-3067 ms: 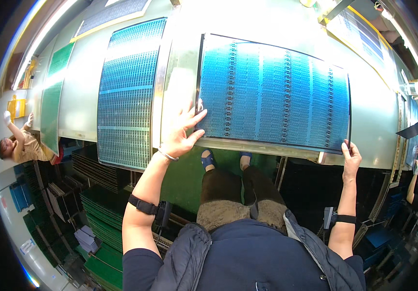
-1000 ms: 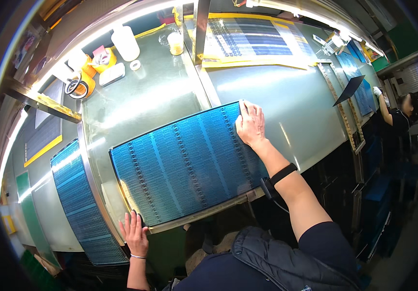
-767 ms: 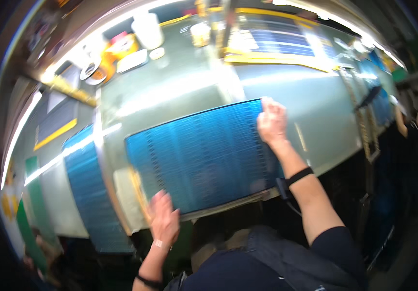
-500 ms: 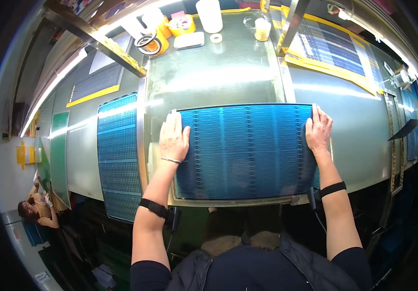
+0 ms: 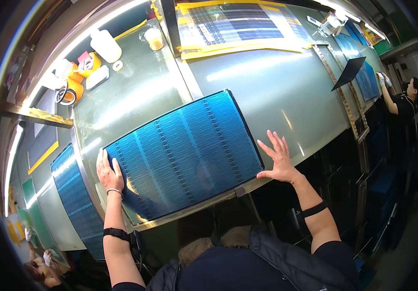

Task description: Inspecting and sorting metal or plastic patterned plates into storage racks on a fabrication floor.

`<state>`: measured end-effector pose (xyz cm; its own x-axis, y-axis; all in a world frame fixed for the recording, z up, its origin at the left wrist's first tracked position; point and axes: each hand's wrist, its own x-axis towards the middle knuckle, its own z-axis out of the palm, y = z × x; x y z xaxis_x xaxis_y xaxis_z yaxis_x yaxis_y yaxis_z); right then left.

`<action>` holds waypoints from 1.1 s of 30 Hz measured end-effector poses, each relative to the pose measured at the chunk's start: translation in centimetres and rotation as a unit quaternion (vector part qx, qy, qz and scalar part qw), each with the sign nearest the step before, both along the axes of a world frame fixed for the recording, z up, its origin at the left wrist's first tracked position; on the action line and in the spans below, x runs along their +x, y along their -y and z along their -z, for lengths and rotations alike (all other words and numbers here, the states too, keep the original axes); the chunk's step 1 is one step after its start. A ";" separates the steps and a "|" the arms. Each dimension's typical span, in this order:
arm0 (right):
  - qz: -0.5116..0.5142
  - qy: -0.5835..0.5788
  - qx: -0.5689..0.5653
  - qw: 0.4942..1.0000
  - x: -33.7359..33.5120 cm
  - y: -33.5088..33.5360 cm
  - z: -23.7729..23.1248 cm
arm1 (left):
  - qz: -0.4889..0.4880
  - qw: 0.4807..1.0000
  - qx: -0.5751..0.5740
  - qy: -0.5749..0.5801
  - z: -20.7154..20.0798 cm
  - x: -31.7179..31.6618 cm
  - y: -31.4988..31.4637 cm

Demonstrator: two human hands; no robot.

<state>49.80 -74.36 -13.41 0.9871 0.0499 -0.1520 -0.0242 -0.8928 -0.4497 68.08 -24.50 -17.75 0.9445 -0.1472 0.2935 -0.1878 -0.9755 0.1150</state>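
A large blue patterned sheet (image 5: 184,153) lies flat on the glass-topped light table (image 5: 277,92) in front of me. My left hand (image 5: 108,172) rests flat on the sheet's left edge, fingers together. My right hand (image 5: 279,159) is spread on the table just right of the sheet's near right corner, fingers apart, holding nothing.
A second blue sheet (image 5: 75,199) lies to the left past a metal divider. At the back stand a white bottle (image 5: 105,45), tape rolls (image 5: 66,95) and a cup (image 5: 156,38). Another patterned sheet with yellow edging (image 5: 238,22) lies far back. A person (image 5: 405,97) works at right.
My right hand has come off the sheet's far right corner and now lies spread on the table beside the near corner. My left hand stays on the left edge. My view has swung right.
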 end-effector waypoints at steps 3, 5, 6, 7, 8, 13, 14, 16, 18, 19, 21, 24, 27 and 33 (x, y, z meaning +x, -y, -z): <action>0.011 -0.013 0.021 1.000 -0.3 0.2 0.1 | 0.008 1.000 -0.003 -0.001 0.4 -0.1 -0.1; 0.017 -0.022 0.033 0.999 -0.2 0.3 0.3 | 0.013 1.000 -0.008 -0.003 0.5 -0.3 -0.2; 0.017 -0.026 0.042 0.999 -0.2 0.4 0.3 | 0.016 1.000 -0.008 -0.001 0.4 -0.3 -0.2; 0.018 -0.031 0.051 0.998 -0.2 0.5 0.2 | 0.018 1.000 -0.007 0.001 0.4 -0.4 -0.2; 0.019 -0.037 0.058 0.997 0.0 0.5 0.2 | 0.015 1.000 -0.010 0.003 0.5 -0.2 -0.3; 0.032 -0.058 0.101 0.993 0.6 0.7 -0.3 | 0.013 1.000 -0.003 0.003 0.6 0.3 -0.5; 0.032 -0.056 0.105 0.992 0.6 1.0 -0.2 | 0.012 1.000 -0.004 0.002 0.8 0.4 -0.5; 0.034 -0.058 0.102 0.992 0.7 0.8 -0.3 | 0.013 1.000 -0.006 0.003 0.7 0.5 -0.6; 0.044 -0.062 0.102 0.992 1.0 0.4 -0.6 | 0.010 1.000 -0.003 0.004 0.8 0.5 -0.9; 0.053 -0.063 0.103 0.991 1.1 0.3 -0.7 | 0.012 1.000 -0.004 0.000 0.9 0.5 -1.0; 0.050 -0.063 0.101 0.992 1.3 0.0 -0.6 | 0.001 1.000 -0.008 -0.007 0.8 0.4 -1.2; 0.032 -0.019 0.029 0.999 2.1 -1.8 -1.2 | 0.010 0.999 -0.029 -0.023 1.6 0.6 -0.6; -0.198 0.043 0.083 0.976 3.7 -10.3 -0.1 | -0.003 0.999 0.008 -0.050 0.8 0.3 -0.7; -0.140 0.202 -0.050 0.968 13.6 -10.2 0.8 | -0.009 0.995 0.037 -0.096 1.1 0.0 -1.0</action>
<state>63.42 -64.17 -14.21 0.9170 0.3284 0.2266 0.3845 -0.8789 -0.2822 68.03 -23.54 -18.81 0.9848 -0.1445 0.0963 -0.1519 -0.9856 0.0745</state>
